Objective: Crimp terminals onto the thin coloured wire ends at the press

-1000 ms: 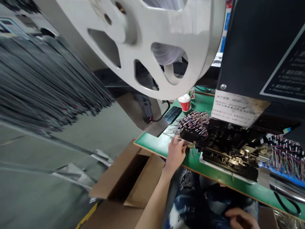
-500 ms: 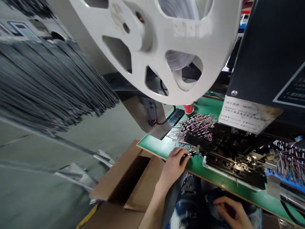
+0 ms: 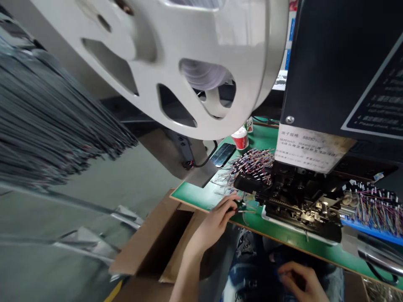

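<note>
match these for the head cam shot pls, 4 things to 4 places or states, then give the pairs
Things:
1. left hand
2. right hand
3. red and white paper cup
4. cardboard box

Places or states:
a. low over patterned clothing
b. beside the bench edge, flaps open
c. pinching a wire by the machine
d. standing on the green bench

Pairs: 1-c, 2-a, 3-d, 4-b

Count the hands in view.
2: the left hand pinching a wire at the green workbench, and the right hand below the bench over patterned clothing. No others show.
</note>
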The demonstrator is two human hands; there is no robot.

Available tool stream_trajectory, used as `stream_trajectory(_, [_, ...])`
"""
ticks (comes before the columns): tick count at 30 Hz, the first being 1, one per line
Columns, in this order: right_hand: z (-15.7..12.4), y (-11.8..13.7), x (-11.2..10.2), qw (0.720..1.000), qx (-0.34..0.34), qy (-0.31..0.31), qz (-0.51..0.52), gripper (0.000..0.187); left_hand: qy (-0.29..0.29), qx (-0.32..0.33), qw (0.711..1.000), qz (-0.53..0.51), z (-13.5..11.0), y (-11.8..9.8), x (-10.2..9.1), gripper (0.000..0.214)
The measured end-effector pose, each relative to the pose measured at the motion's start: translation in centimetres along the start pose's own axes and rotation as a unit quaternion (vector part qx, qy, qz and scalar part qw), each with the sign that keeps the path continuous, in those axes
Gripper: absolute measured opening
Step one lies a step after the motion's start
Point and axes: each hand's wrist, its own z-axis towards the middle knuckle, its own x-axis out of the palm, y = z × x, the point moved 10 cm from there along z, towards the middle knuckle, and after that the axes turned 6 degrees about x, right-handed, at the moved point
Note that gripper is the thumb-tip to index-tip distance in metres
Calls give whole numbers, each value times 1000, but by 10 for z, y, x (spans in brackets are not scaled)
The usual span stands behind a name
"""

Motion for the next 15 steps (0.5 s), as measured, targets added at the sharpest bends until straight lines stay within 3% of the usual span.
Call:
stream_trajectory(4, [2, 33, 6, 999, -31, -7, 10, 65, -4, -11, 992, -129, -12, -18, -13, 20])
stream_trajectory(7, [7, 63, 18, 997, -58, 23, 44, 58, -13, -16, 984, -177, -15, -36, -14, 19])
stream_trajectory(11, [13, 90, 28, 977, -56, 78, 191, 41, -2, 38, 980, -195, -12, -87, 4, 26])
stream_trajectory(13, [12, 98, 17, 968, -73, 44, 238, 37, 13, 113, 972, -208, -12, -123, 19, 29])
stream_trajectory(15, [6, 100, -1, 965, -94, -13, 245, 31, 8, 135, 962, -238, -11, -143, 31, 25])
